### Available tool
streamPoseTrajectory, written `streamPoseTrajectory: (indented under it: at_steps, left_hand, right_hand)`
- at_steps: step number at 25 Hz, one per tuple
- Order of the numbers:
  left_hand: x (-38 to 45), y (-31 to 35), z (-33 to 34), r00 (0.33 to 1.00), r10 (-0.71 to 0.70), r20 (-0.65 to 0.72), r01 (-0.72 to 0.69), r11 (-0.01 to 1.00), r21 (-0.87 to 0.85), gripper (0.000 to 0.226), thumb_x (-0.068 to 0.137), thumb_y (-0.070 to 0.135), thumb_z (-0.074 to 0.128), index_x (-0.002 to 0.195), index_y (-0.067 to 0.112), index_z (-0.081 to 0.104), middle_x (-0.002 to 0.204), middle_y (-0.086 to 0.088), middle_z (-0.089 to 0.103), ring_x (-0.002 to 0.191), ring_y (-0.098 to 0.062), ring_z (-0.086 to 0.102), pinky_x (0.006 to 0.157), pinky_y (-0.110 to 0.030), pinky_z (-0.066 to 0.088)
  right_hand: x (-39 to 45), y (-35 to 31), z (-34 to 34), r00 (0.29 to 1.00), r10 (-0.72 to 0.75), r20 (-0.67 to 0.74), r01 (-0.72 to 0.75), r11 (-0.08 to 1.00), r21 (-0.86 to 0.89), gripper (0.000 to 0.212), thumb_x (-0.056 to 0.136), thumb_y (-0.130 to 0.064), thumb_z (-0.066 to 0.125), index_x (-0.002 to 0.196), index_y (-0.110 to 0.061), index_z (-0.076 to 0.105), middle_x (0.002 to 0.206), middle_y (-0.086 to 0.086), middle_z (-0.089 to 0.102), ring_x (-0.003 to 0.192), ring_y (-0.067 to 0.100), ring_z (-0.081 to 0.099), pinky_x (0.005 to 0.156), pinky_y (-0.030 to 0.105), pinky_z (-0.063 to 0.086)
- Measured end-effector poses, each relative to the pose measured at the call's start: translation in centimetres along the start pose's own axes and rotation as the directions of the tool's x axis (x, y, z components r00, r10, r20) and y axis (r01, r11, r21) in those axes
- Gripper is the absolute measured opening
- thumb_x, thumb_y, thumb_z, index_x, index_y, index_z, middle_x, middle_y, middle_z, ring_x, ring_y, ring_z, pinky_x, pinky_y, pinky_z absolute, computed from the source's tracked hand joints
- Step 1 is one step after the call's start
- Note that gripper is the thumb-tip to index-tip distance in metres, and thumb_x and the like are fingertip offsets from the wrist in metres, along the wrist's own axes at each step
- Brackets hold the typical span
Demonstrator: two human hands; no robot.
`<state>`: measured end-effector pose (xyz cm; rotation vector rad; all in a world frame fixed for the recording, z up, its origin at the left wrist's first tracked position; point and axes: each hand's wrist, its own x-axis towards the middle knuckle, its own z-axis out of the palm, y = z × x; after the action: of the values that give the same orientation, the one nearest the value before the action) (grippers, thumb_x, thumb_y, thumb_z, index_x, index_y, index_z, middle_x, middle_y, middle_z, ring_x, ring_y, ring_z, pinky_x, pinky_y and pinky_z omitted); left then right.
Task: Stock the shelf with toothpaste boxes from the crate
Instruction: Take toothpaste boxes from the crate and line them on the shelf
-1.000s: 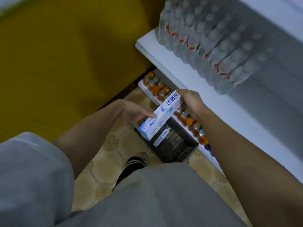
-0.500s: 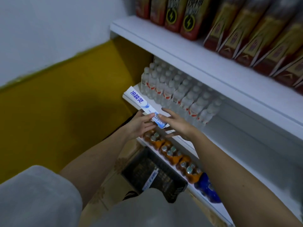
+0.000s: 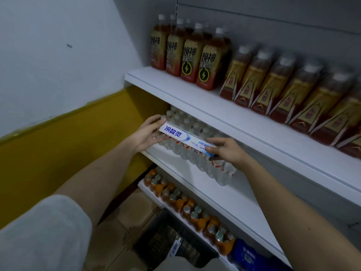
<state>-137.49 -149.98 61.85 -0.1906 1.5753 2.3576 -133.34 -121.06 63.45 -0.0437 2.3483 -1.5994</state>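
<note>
Between the 2 upper shelves, in front of the packed water bottles [image 3: 197, 153], we hold 1 toothpaste box [image 3: 185, 138] lengthwise in the air, printed face toward us. Our left hand [image 3: 149, 133] cups the far end with fingers spread along it, and our right hand [image 3: 226, 151] pinches the near end between thumb and fingers; gripping both ends lets us, we judge, steer the long box level toward a free spot on a shelf [image 3: 195, 173]. Down on the floor sits the crate [image 3: 156, 243], with at least 1 more box [image 3: 174, 249] lying in it, so stocking is not finished.

Compared with 0.5 s ago, the box sits higher against the shelving and our hands have slid apart to its 2 ends, where they had met near its lower end. The view has also tilted upward, bringing the whole row of tea bottles [image 3: 187, 61] into sight.
</note>
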Motion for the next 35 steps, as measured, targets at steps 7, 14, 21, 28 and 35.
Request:
streamPoseTrajectory:
  at_steps: [7,14,21,28,35]
  left_hand:
    - [1.3,12.3,3.9,0.937,-0.277,0.210,0.070,0.743,0.666,0.058,0.078,0.005,0.073,0.133,0.006,0.054,0.130,-0.013,0.062,0.117,-0.021,0.061,0.092,-0.030,0.055]
    - [-1.5,25.1,11.3,0.925,-0.225,0.305,-0.125,0.577,0.807,0.038,0.085,0.005,0.065,0.123,0.009,0.063,0.123,-0.013,0.067,0.105,-0.020,0.068,0.083,-0.028,0.058]
    - [-4.7,33.8,18.8,0.828,-0.040,0.560,-0.408,0.641,0.650,0.093,0.046,0.030,0.097,0.127,0.005,0.059,0.120,-0.010,0.065,0.103,-0.018,0.064,0.083,-0.024,0.057]
    - [-5.9,36.4,27.3,0.696,0.079,0.714,-0.618,0.571,0.540,0.085,0.045,0.047,0.094,0.117,0.013,0.065,0.112,0.000,0.069,0.098,-0.013,0.064,0.085,-0.025,0.055]
    - [-6.0,35.3,37.9,0.594,0.176,0.785,-0.769,0.410,0.490,0.048,0.078,0.035,0.074,0.118,0.009,0.068,0.123,-0.009,0.067,0.103,-0.015,0.059,0.083,-0.026,0.046]
  right_hand:
    - [-1.8,-7.0,-4.1,0.995,-0.099,-0.027,0.097,0.992,-0.083,0.035,0.090,-0.018,0.070,0.125,-0.013,0.067,0.115,0.003,0.065,0.083,0.019,0.064,0.078,0.035,0.061]
    - [-6.3,-17.6,-9.5,0.899,-0.378,-0.220,0.336,0.919,-0.206,0.026,0.091,-0.022,0.067,0.117,-0.016,0.068,0.101,0.010,0.068,0.066,0.020,0.059,0.065,0.031,0.056]
    - [-12.4,-25.7,-15.1,0.680,-0.591,-0.435,0.510,0.807,-0.300,0.024,0.092,-0.034,0.064,0.111,-0.019,0.069,0.092,0.003,0.067,0.063,0.012,0.058,0.059,0.024,0.053]
    - [-17.6,-29.4,-21.0,0.569,-0.648,-0.507,0.483,0.762,-0.431,0.018,0.094,-0.029,0.063,0.106,-0.018,0.069,0.088,0.007,0.060,0.057,0.017,0.058,0.058,0.029,0.054]
    - [-23.5,-29.6,-28.6,0.524,-0.598,-0.607,0.318,0.798,-0.512,0.015,0.098,-0.026,0.056,0.109,-0.021,0.065,0.092,0.007,0.064,0.064,0.020,0.055,0.061,0.032,0.052]
